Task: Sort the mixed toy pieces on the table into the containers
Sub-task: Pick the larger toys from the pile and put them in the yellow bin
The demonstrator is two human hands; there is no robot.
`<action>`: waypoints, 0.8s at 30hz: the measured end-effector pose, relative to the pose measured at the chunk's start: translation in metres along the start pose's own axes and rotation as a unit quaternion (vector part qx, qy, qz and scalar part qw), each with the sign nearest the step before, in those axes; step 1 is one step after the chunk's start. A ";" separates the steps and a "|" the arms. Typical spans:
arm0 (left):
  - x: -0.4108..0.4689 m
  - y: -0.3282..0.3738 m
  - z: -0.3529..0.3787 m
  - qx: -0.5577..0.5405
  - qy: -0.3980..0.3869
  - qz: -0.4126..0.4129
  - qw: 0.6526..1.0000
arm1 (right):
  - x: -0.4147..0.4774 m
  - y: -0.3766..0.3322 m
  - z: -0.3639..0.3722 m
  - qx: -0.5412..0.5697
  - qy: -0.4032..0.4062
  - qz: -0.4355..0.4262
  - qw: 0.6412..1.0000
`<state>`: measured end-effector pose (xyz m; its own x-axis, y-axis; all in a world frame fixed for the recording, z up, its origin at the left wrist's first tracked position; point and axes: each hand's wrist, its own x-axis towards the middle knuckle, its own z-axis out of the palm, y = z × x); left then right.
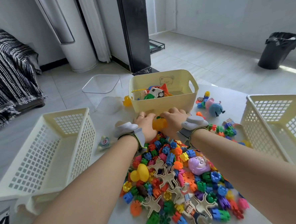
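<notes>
On a white table (113,216), both arms reach forward, the left hand (144,125) and right hand (173,120) cupping a half-hidden yellow toy (159,124) against the cream bin (160,105), beyond the toy pile (173,172).

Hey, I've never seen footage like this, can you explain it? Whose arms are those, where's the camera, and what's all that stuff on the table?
No machine here: a person sorts toys, and the single picture comes from a wide-angle camera on their head, looking down along both arms. The grey bands are devices worn on the wrists. The left hand and right hand together hold a yellow-orange toy in front of the yellow tub, which holds a toy car and other toys. On the white table lies a pile of colourful pieces, with a yellow duck and a purple face toy in it. A lattice basket stands at each side, the left basket and the right basket, and a clear container beyond the left one.
</notes>
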<state>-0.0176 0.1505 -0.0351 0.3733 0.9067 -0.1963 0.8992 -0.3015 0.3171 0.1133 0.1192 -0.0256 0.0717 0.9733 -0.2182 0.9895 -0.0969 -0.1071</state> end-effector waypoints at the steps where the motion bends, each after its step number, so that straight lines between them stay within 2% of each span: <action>1: 0.001 -0.001 0.002 0.004 -0.005 -0.005 1.000 | 0.002 0.001 0.004 0.000 0.012 0.001 1.000; 7: 0.009 -0.001 0.007 -0.002 -0.020 -0.019 1.000 | 0.012 0.004 0.018 -0.016 0.061 0.013 0.998; 11: 0.010 0.002 0.008 -0.004 -0.005 -0.013 1.000 | 0.017 0.005 0.014 0.005 0.049 0.009 0.999; 17: 0.006 -0.003 0.000 -0.018 0.019 -0.005 1.000 | 0.011 0.007 0.005 0.040 0.046 -0.045 0.997; 21: 0.002 -0.005 -0.001 -0.038 0.017 -0.004 0.999 | 0.012 0.005 -0.003 0.031 0.012 -0.056 0.998; 24: -0.001 -0.004 -0.001 -0.053 0.040 -0.006 0.998 | 0.013 0.005 -0.003 0.026 0.020 -0.063 0.997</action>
<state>-0.0219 0.1512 -0.0349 0.3395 0.9320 -0.1271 0.8727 -0.2617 0.4121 0.1192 0.1316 -0.0262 -0.0476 0.9858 -0.1612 0.9834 0.0179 -0.1808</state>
